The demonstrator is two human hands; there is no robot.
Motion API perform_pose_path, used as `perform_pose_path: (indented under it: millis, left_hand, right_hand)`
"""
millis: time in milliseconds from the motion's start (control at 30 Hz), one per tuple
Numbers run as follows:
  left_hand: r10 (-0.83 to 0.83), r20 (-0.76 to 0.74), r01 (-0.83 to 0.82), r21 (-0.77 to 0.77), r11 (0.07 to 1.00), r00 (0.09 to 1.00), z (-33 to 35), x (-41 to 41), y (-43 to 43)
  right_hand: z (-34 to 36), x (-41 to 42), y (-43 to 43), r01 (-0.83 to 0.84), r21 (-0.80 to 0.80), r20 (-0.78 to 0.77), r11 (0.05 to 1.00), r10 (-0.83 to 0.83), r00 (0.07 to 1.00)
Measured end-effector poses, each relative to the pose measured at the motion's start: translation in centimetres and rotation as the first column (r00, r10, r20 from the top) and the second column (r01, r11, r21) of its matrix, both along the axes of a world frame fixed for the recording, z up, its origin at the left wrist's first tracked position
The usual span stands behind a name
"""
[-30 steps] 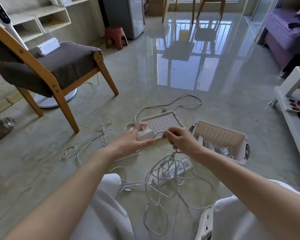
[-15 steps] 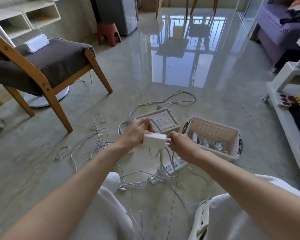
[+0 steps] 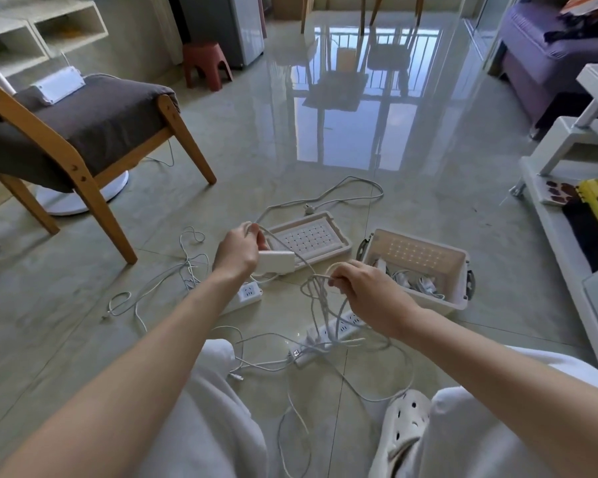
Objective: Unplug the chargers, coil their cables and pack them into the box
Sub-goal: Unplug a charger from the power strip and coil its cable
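left hand grips white charger brick above the floor by the lid, right hand pinches its cable loops, so person should probably keep loops even, free of power strip, then drop into box.
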State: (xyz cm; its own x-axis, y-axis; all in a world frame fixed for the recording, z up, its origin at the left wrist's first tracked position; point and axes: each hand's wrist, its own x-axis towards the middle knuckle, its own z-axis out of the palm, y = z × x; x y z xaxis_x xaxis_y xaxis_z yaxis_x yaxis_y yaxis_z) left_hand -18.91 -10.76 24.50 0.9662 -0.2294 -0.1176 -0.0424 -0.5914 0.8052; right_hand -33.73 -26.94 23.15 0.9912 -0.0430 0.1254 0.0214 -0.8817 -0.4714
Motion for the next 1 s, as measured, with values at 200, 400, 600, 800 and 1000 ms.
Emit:
perform_pose_path:
  millis: [200,400,600,800,1000]
  left_hand:
    - [0.012,0.041,-0.011,-0.043,0.999,0.999,0.6,-1.1,-1.6]
    - [0.132,0.06,-0.129,-0.048,0.99,0.989,1.3,-1.2,-2.3]
    - [0.031,0.024,-0.027,-0.155,0.987,0.999,1.1,-2.0,-3.6]
    - [0.187,0.047,-0.155,-0.379,0.912,0.981,2.1,-2.4,-4.2]
    - [0.142,0.149,-0.087,-0.326,0.941,0.979,2.3,-2.2,-3.5]
  right_hand:
    - [0.4,-0.5,-1.4,0.167,-0.238,-0.181,0.957,-0.213,0.96]
    - [1.7,-1.2,-1.3,0.152,-0.218,0.062,0.964,-0.142,0.988]
    - [1.5,-1.9,-0.4,0.11,-0.186,0.155,0.976,-0.081,0.985]
    - [-1.6,-2.9,1.1,-0.235,-0.358,-0.189,0.903,0.177,0.966]
    - [-2.5,-2.7,0.7,-0.225,-0.358,-0.025,0.906,0.231,0.973]
